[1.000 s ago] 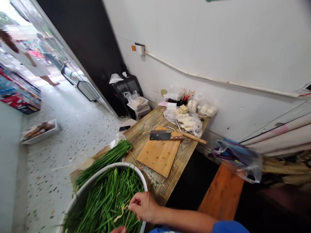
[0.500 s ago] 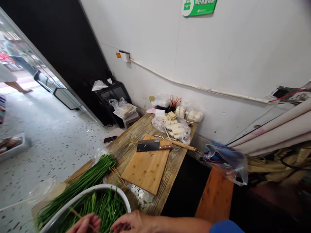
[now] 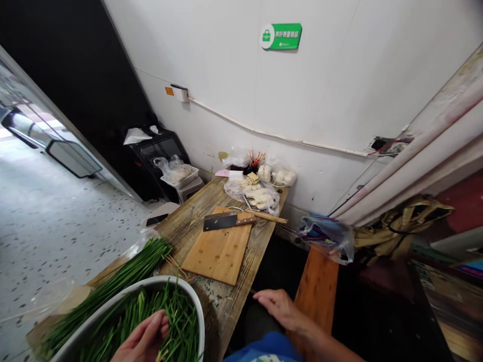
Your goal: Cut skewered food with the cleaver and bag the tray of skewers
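Observation:
My left hand is over the grey basin, its fingers curled in and pressed together; whatever they may hold is hidden. Cut garlic chives fill the basin under it. Away from the basin, my right hand is above my lap beside the table edge, palm down with its fingers stretched out. A small thin brownish tip shows near its fingertips, too small to name. Uncut chives lie in a long bundle along the basin's far left side. Several thin sticks lie between the bundle and the board.
A cleaver lies across the far end of the wooden cutting board. Beyond are a plastic bag of skewered pale food and more bags by the wall. A wooden bench with a plastic bag stands right of the table.
My right hand has moved right, from the basin rim to above my lap. The thin stick seen at my left hand no longer shows there. The view has turned right and upward.

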Action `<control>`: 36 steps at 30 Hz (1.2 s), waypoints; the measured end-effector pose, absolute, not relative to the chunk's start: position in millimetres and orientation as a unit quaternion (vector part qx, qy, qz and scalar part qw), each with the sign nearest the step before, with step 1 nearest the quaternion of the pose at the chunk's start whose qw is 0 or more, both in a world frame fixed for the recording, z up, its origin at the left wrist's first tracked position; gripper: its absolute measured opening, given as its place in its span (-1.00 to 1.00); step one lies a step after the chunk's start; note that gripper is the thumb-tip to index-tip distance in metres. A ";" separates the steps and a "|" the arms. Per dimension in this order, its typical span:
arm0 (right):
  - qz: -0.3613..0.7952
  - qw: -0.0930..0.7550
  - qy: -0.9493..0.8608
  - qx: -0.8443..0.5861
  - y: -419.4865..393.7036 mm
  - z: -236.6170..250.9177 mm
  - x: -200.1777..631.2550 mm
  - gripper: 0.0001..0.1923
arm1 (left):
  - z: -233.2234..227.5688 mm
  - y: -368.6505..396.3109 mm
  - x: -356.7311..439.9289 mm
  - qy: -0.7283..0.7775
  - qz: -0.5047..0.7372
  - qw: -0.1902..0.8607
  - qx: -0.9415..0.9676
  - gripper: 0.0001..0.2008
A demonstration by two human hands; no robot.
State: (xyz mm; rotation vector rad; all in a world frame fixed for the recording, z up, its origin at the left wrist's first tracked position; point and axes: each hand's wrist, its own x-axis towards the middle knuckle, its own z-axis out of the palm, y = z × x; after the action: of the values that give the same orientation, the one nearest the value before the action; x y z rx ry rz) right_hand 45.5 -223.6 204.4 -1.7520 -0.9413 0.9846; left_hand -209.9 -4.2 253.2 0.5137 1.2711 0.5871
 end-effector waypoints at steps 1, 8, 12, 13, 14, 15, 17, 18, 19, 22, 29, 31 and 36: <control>0.388 0.468 -0.321 -0.726 -235.1 196.5 52.9 -0.47 | 251.6 -6.8 -203.9 0.570 0.256 0.744 0.237 -0.70; 0.351 0.549 -0.207 -0.730 -255.4 165.7 137.0 -0.54 | 233.2 -7.6 -91.8 0.517 0.178 0.785 0.292 -0.66; 0.355 0.518 -0.212 -0.749 -250.5 151.0 201.6 -0.57 | 208.7 -5.7 22.0 0.450 0.139 0.794 0.385 -0.67; 0.346 0.504 -0.210 -0.763 -251.6 144.2 217.9 -0.57 | 200.2 -5.6 50.7 0.435 0.118 0.785 0.425 -0.66; 0.328 0.491 -0.207 -0.780 -254.0 136.6 233.8 -0.57 | 190.7 -5.2 77.9 0.417 0.096 0.767 0.478 -0.64; 0.306 0.479 -0.203 -0.798 -257.4 128.6 249.3 -0.57 | 180.3 -4.4 103.4 0.396 0.077 0.737 0.542 -0.62; 0.262 0.454 -0.193 -0.829 -266.1 113.7 278.0 -0.58 | 156.8 -1.2 147.8 0.339 0.063 0.638 0.689 -0.66; 0.249 0.443 -0.189 -0.840 -270.6 107.6 291.0 -0.58 | 144.2 1.1 166.8 0.299 0.061 0.576 0.758 -0.67; 0.245 0.431 -0.187 -0.848 -274.5 102.8 302.9 -0.57 | 131.4 3.5 183.9 0.255 0.060 0.516 0.816 -0.66; 0.248 0.411 -0.204 -0.853 -280.7 94.8 331.4 -0.56 | 95.1 10.3 224.4 0.145 -0.002 0.343 0.928 -0.57; 0.257 0.389 -0.234 -0.853 -276.1 81.5 361.6 -0.58 | 41.7 16.8 265.7 0.076 -0.033 0.132 0.988 -0.50; 0.261 0.388 -0.236 -0.852 -275.5 76.3 366.0 -0.59 | 31.7 18.0 266.6 0.083 -0.024 0.126 0.988 -0.49; 0.265 0.344 -0.275 -0.858 -269.3 76.1 377.4 -0.59 | 15.3 20.5 262.3 0.093 -0.027 0.163 0.982 -0.49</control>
State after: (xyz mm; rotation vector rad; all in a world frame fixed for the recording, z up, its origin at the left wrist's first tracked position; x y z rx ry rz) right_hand 377.4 -269.3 76.1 -2.2282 -0.7152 0.6888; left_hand 262.3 20.5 15.3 2.7998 0.2638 -0.0779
